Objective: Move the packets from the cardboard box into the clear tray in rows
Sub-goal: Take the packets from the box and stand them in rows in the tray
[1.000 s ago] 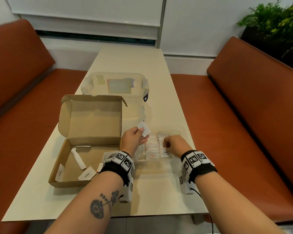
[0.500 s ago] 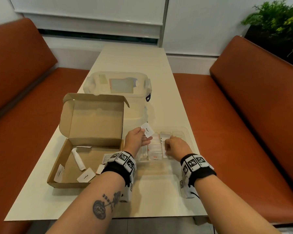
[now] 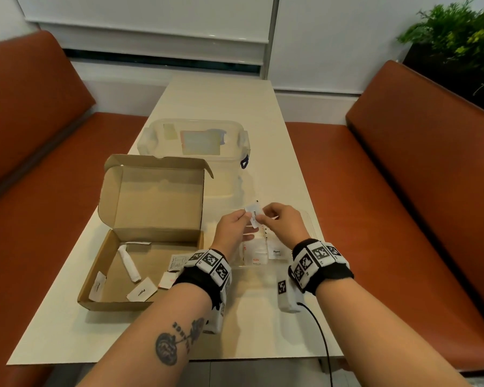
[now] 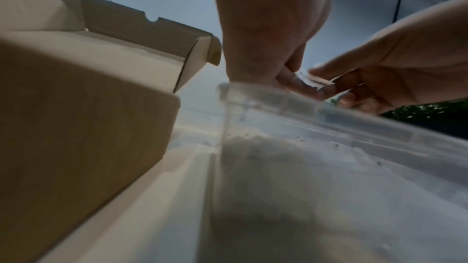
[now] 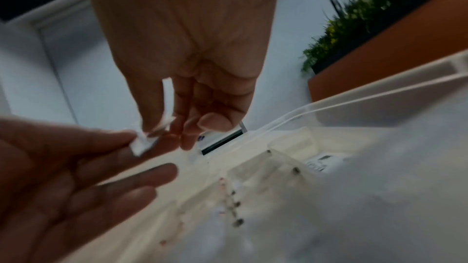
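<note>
A small white packet (image 3: 254,216) is held up over the clear tray (image 3: 309,219), pinched from both sides. My left hand (image 3: 246,217) pinches its left edge and my right hand (image 3: 260,218) its right edge. The right wrist view shows the packet (image 5: 142,145) between my right hand's fingertips (image 5: 149,125) and the left hand's fingers (image 5: 113,137). White packets (image 3: 259,254) lie in rows in the tray under my hands. Left of the tray stands the open cardboard box (image 3: 151,199), with several packets (image 3: 141,292) on its floor.
A clear lidded tub (image 3: 193,141) stands behind the box. A white rolled item (image 3: 129,263) lies in the box. The table (image 3: 221,93) is narrow, with brown benches (image 3: 403,177) on both sides and a plant (image 3: 458,37) at the far right.
My right hand rose from the tray's packets and moved left to the packet that my left hand held up. Both hands now pinch it.
</note>
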Tool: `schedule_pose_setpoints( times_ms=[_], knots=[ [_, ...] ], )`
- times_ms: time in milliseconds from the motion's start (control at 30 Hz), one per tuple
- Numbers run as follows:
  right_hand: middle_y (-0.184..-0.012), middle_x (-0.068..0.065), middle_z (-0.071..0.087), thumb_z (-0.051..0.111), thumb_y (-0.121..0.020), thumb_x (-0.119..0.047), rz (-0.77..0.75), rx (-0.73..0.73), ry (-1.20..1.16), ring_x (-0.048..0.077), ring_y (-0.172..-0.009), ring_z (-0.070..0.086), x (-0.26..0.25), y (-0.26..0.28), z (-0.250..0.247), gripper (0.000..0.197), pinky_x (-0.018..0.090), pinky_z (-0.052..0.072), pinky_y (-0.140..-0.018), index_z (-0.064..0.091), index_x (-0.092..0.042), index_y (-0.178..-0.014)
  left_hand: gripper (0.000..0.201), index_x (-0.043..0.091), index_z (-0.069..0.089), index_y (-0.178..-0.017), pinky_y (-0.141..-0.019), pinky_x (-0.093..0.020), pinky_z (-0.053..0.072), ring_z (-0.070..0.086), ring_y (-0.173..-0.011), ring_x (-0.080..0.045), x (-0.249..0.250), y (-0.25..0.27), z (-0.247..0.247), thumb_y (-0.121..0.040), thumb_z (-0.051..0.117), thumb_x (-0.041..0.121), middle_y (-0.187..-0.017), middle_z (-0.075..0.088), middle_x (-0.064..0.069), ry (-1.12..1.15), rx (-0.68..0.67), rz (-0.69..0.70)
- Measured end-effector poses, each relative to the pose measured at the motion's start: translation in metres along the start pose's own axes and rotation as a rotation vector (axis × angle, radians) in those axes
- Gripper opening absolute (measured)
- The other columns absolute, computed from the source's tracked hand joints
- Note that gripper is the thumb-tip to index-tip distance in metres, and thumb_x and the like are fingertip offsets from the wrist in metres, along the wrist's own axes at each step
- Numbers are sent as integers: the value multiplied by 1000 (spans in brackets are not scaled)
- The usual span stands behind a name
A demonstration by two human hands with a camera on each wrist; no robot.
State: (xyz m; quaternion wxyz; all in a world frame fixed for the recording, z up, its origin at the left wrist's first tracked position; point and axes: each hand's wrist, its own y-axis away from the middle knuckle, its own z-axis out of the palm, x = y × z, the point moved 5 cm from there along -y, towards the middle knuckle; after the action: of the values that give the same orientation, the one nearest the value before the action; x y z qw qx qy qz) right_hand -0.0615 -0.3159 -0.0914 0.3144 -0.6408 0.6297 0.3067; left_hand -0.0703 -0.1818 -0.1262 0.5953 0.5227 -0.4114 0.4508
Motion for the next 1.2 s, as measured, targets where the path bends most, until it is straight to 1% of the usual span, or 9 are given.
schedule_pose_setpoints(
  times_ms=[133,233,367,467,567,633,800,967,1200],
  knots=[
    [-70,-2,64,70,-83,-15,43,18,-142,7,-55,52,2,-2,-9,6,12,40,-51,64,-12,-84,19,15,68,-93,-64,-25,51,59,-74,-11,13,6,1,-96,55,27,-87,64,-1,-114,66,111],
    [-70,1,65,69,-83,-13,60,38,-57,9,-56,52,10,-1,-21,2,13,42,-53,67,-13,-82,27,16,71,-106,-80,-25,45,59,-93,-11,17,9,-11,-95,54,35,-100,69,3,-311,204,192],
    [-90,5,70,61,-87,-9,70,-54,318,16,-80,62,24,2,-25,11,28,53,-78,72,-11,-88,35,14,58,-129,-109,-34,33,41,-128,-22,18,17,-23,-96,46,9,-131,57,-4,-641,381,198],
    [-100,5,70,57,-89,-9,93,-181,488,20,-90,65,32,8,-17,17,32,53,-86,71,-11,-97,60,8,42,-142,-116,-29,21,27,-141,-21,11,18,-20,-87,32,-15,-151,36,-8,-637,314,130],
    [-106,6,69,55,-89,-8,79,-246,577,21,-95,64,33,13,-10,20,29,51,-85,71,-10,-101,70,9,26,-150,-114,-24,17,19,-145,-19,6,20,-20,-85,28,-20,-159,18,-5,-656,301,59],
    [-108,6,69,53,-90,-7,65,-265,603,22,-96,64,32,14,-8,22,28,51,-85,71,-11,-102,70,9,21,-151,-114,-23,19,20,-145,-20,4,19,-22,-87,27,-20,-159,18,-5,-649,314,24],
    [-110,7,68,51,-90,-6,47,-333,682,24,-100,63,33,15,-2,25,25,47,-85,71,-12,-103,69,9,24,-150,-115,-28,26,27,-143,-21,4,19,-25,-87,27,-20,-157,24,-6,-614,316,2],
    [-109,7,66,52,-91,-9,-39,-284,741,23,-98,62,33,14,-5,24,26,46,-83,71,-13,-104,70,9,24,-150,-114,-29,29,30,-142,-20,3,18,-27,-87,27,-20,-157,23,-4,-607,315,6],
    [-106,6,64,50,-90,-6,-102,-274,831,24,-97,60,44,23,9,25,25,44,-74,70,-15,-101,69,8,24,-150,-111,-20,25,27,-143,-19,2,17,-26,-87,27,-20,-157,23,-5,-637,306,10]
  ],
)
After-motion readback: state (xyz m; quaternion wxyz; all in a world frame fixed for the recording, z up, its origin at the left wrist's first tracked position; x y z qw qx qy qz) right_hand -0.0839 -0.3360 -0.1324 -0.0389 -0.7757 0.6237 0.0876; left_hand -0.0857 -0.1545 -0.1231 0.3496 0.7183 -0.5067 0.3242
